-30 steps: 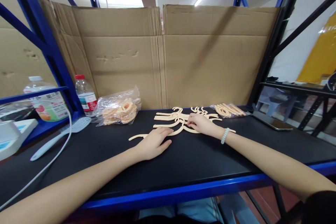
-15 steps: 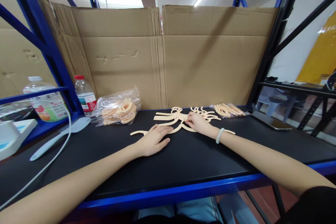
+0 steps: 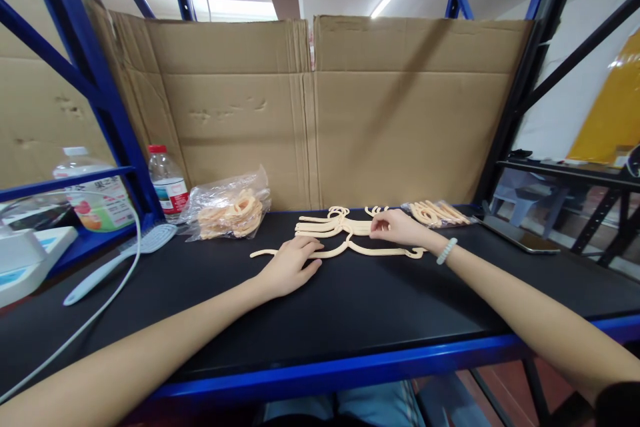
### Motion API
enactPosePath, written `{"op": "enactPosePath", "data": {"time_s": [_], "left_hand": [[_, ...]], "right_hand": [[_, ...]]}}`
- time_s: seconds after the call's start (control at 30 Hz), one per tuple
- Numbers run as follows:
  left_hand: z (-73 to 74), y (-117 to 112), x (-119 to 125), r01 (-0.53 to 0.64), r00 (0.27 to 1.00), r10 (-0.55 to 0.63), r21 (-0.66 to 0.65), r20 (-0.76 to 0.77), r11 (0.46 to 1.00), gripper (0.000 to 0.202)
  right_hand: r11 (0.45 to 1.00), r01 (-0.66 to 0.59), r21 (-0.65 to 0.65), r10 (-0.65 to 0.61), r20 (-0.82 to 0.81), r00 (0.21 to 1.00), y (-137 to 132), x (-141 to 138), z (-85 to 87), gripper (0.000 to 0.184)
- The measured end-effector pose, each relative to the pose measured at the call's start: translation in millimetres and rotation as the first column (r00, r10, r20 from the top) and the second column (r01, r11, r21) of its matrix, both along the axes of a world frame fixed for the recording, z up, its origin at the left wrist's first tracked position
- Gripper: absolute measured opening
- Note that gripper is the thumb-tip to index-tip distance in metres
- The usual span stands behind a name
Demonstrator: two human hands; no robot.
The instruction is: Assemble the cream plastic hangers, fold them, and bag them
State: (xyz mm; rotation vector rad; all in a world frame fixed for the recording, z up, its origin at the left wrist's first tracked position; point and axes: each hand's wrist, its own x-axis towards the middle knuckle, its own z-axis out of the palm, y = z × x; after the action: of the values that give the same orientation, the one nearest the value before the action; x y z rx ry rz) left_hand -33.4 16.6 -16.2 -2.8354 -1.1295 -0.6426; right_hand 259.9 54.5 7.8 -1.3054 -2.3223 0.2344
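Observation:
Cream plastic pieces shaped like clothes hangers lie on the black tabletop. The front clothes hanger (image 3: pixel 370 250) spreads its two arms left and right, with a curved notch at its right end. My left hand (image 3: pixel 287 265) lies palm down over its left arm, fingers stretched out. Just behind lie several stacked hanger pieces (image 3: pixel 315 227) with their curled hooks (image 3: pixel 338 212) at the back. My right hand (image 3: pixel 400 227) has its thumb and fingers pinched at the right end of those stacked pieces; its fingertips partly cover what they hold.
A clear bag of cream rings (image 3: pixel 235 213) stands back left, another bag of cream parts (image 3: pixel 437 212) back right. At left are a red-capped bottle (image 3: pixel 168 183), a pale blue brush (image 3: pixel 120 263) and a white cable (image 3: pixel 107 300). A phone-like slab (image 3: pixel 523 235) lies right. Cardboard (image 3: pixel 240 120) walls the back.
My right hand has moved right, from near the hooks to the right end of the stacked pieces, which now lie more closely together. My left hand has stayed nearly in place.

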Motion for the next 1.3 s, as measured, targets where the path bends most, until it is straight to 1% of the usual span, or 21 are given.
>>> {"op": "enactPosePath", "data": {"time_s": [0.07,0.1,0.23,0.33,0.5,0.67,0.73,0.77,0.83,0.87,0.9,0.97,1.0,1.03,1.07,1.13,1.23,1.3], "left_hand": [[-1.1,3,0,-0.002,0.999,0.001,0.020,0.052,1.000,0.021],[-1.5,5,0,0.002,0.997,-0.004,0.025,0.073,1.000,0.019],[0.0,5,0,0.024,0.994,-0.027,0.029,0.107,0.999,0.019],[5.5,-4,0,0.031,0.997,-0.034,0.040,0.065,0.999,0.018],[14.2,-21,2,0.061,0.997,-0.059,0.019,-0.058,0.998,0.016],[16.1,-30,6,0.054,0.994,-0.046,0.081,-0.098,0.995,0.021],[17.6,-36,8,0.113,0.987,-0.098,0.110,-0.127,0.987,0.024],[18.7,-39,9,0.165,0.978,-0.147,0.116,-0.148,0.979,0.026],[21.1,-45,12,0.282,0.948,-0.260,0.102,-0.186,0.954,0.027],[22.1,-48,13,0.337,0.928,-0.315,0.085,-0.200,0.938,0.027],[22.8,-50,13,0.382,0.908,-0.361,0.064,-0.210,0.922,0.027],[23.5,-52,14,0.433,0.880,-0.418,0.022,-0.227,0.901,0.028],[23.5,-53,14,0.443,0.872,-0.430,0.005,-0.232,0.896,0.028],[23.3,-52,14,0.445,0.871,-0.433,-0.004,-0.233,0.896,0.028],[23.1,-52,14,0.440,0.874,-0.430,-0.008,-0.228,0.898,0.028],[22.8,-51,14,0.435,0.879,-0.426,-0.008,-0.216,0.900,0.028],[23.1,-51,14,0.435,0.878,-0.428,-0.016,-0.214,0.900,0.028],[23.5,-51,14,0.433,0.878,-0.427,-0.024,-0.215,0.901,0.028]], "right_hand": [[0.988,-0.106,-0.114,0.109,0.021,0.994,-4,5,4.6,0.017],[0.980,-0.144,-0.139,0.151,0.044,0.988,-6,5,5.8,0.019],[0.971,-0.192,-0.140,0.210,0.126,0.970,-13,0,8.4,0.012],[0.961,-0.205,-0.188,0.232,0.138,0.963,-19,0,14.1,0.009],[0.909,-0.254,-0.330,0.317,0.150,0.937,-27,3,21.3,0.011],[0.890,-0.273,-0.366,0.334,0.116,0.935,-25,3,20.7,0.018],[0.898,-0.253,-0.359,0.304,0.093,0.948,-20,9,23.1,0.021],[0.915,-0.228,-0.332,0.267,0.077,0.961,-16,14,24.7,0.022],[0.969,-0.124,-0.212,0.135,0.040,0.990,-5,30,27.4,0.023],[0.991,-0.043,-0.124,0.047,0.026,0.999,2,40,27.9,0.022],[0.998,0.056,-0.032,-0.056,0.009,0.998,10,51,27.4,0.021],[0.968,0.234,0.089,-0.236,0.007,0.972,25,71,23.9,0.018],[0.947,0.298,0.116,-0.302,0.018,0.953,32,79,21.1,0.017],[0.935,0.335,0.121,-0.341,0.032,0.940,37,86,17.9,0.017],[0.928,0.354,0.116,-0.361,0.049,0.931,41,90,14.6,0.018],[0.932,0.351,0.091,-0.358,0.081,0.930,48,92,8.5,0.019],[0.944,0.327,0.053,-0.331,0.138,0.933,56,84,2.9,0.019],[0.939,0.343,0.031,-0.343,0.182,0.922,64,76,1.6,0.018]]}}
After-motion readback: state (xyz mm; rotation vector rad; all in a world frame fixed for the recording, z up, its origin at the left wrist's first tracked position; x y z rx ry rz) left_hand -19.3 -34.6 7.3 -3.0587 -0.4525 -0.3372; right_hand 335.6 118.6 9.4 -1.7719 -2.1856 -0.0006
